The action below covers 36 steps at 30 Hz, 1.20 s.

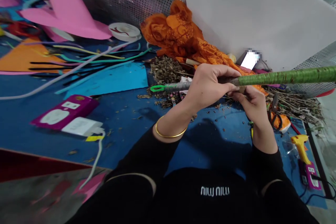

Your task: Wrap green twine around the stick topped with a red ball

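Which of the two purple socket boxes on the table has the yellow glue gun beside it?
The right-hand purple box, just below the glue gun in the picture. The left-hand one has a white charger at its near edge.

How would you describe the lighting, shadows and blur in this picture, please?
In the head view, a soft shadow darkens the blue table; in the head view, the phone screen glares white with pixelated edges; in the head view, the floor at lower left looks smeared, the left hand on the wrapped stick crisper.
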{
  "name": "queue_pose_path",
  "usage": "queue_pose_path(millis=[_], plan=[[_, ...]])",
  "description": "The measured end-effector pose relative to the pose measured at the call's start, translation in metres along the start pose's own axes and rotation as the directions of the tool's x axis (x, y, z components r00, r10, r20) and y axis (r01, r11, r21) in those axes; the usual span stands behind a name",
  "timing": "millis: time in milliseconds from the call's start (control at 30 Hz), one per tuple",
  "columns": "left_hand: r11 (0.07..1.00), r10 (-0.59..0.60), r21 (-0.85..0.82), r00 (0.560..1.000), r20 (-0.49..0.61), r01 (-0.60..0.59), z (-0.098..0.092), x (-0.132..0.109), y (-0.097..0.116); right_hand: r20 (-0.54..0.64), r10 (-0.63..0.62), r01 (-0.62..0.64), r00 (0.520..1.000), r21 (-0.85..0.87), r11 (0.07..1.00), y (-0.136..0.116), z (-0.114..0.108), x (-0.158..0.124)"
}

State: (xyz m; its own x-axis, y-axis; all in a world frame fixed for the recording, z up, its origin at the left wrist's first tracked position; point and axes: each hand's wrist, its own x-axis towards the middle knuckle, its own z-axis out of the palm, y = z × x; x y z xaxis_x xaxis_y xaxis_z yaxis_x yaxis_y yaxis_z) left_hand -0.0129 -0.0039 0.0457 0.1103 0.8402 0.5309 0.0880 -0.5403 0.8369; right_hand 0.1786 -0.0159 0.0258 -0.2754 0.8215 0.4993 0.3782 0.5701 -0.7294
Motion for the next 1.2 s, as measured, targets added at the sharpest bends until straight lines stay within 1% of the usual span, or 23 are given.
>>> queue_pose_path(millis=[67, 100, 133, 200, 233, 267, 333, 433, 533, 633, 733, 833, 900, 1033, 1100, 1200], plan=[[1.000, 0.003, 0.004, 1.000, -0.018, -0.003, -0.001, 0.002, -0.001, -0.088, -0.060, 0.049, 0.994, -0.123, 0.991, -0.008, 0.002, -0.004], [1.000, 0.001, 0.005, 1.000, -0.024, -0.001, -0.002, 0.004, -0.002, -0.156, -0.117, 0.092, 0.981, -0.163, 0.982, -0.011, 0.003, -0.007], [1.000, -0.003, 0.004, 1.000, -0.026, 0.004, -0.002, 0.005, -0.003, -0.229, -0.181, 0.142, 0.956, -0.177, 0.974, -0.015, 0.004, -0.008], [1.000, -0.013, -0.007, 1.000, -0.023, 0.013, -0.002, 0.007, -0.005, -0.334, -0.268, 0.240, 0.904, -0.123, 0.963, -0.018, 0.009, -0.010], [1.000, -0.017, -0.016, 1.000, -0.025, 0.016, -0.002, 0.007, -0.007, -0.359, -0.278, 0.275, 0.891, -0.061, 0.959, -0.018, 0.012, -0.010], [1.000, -0.020, -0.024, 0.999, -0.026, 0.019, -0.001, 0.007, -0.008, -0.369, -0.270, 0.294, 0.889, 0.010, 0.956, -0.018, 0.017, -0.009], [0.999, -0.025, -0.026, 0.999, -0.028, 0.024, 0.003, 0.007, -0.012, -0.366, -0.211, 0.279, 0.906, 0.141, 0.950, -0.014, 0.025, -0.006], [1.000, -0.022, 0.008, 1.000, 0.002, 0.022, 0.010, 0.006, -0.017, -0.387, -0.098, 0.213, 0.917, 0.265, 0.940, -0.012, 0.032, -0.001], [0.998, 0.002, 0.063, 1.000, 0.016, -0.003, 0.018, 0.005, -0.022, -0.430, 0.030, 0.126, 0.903, 0.329, 0.936, -0.015, 0.032, 0.002], [0.992, 0.018, 0.124, 1.000, -0.005, -0.017, 0.024, 0.004, -0.026, -0.458, 0.133, 0.053, 0.879, 0.372, 0.927, -0.024, 0.028, 0.001], [0.988, 0.032, 0.148, 0.999, 0.000, -0.032, 0.029, 0.000, -0.028, -0.470, 0.162, 0.061, 0.868, 0.424, 0.903, -0.032, 0.025, -0.005], [0.985, 0.050, 0.165, 0.999, -0.004, -0.049, 0.032, -0.003, -0.031, -0.469, 0.177, 0.051, 0.865, 0.433, 0.900, -0.034, 0.025, -0.009], [0.974, 0.071, 0.219, 0.997, -0.034, -0.062, 0.034, -0.005, -0.032, -0.479, 0.211, 0.026, 0.852, 0.442, 0.897, -0.028, 0.025, -0.008], [0.931, 0.116, 0.357, 0.989, -0.088, -0.078, 0.038, -0.008, -0.032, -0.495, 0.297, -0.027, 0.816, 0.481, 0.876, -0.007, 0.022, -0.001], [0.916, 0.125, 0.393, 0.988, -0.091, -0.080, 0.039, -0.009, -0.030, -0.471, 0.332, -0.078, 0.818, 0.480, 0.874, 0.003, 0.020, 0.002], [0.892, 0.137, 0.441, 0.989, -0.056, -0.099, 0.039, -0.011, -0.026, -0.443, 0.362, -0.128, 0.820, 0.475, 0.871, 0.014, 0.017, 0.005]])
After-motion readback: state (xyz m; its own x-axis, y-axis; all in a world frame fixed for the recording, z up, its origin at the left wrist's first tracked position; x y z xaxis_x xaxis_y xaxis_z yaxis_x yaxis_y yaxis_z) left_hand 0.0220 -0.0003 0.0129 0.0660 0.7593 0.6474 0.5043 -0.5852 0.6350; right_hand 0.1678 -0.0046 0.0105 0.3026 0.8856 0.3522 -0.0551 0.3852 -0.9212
